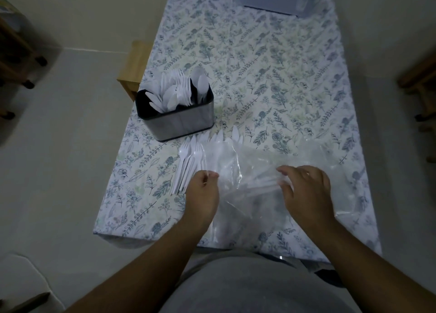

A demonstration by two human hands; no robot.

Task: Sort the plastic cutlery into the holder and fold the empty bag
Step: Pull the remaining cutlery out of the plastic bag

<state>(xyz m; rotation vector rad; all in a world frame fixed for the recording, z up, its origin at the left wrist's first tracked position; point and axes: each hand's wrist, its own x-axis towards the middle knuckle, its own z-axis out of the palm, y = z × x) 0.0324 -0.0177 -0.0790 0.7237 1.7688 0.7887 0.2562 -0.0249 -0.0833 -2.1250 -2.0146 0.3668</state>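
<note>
Tablecloth (247, 60) carries everything. Our clear bag (271, 171) lies at its near edge, the holder (175, 114) up-left, loose forks (188, 164) just beside the bag. Our left hand (203, 194) pinches the film; our right hand (306, 192) rests spread upon it. We should lift slowly, spilling nothing. Cutlery inside blurs together.

Home dining spot: floral tablecloth (259, 53), wooden stool (132, 72).
</note>
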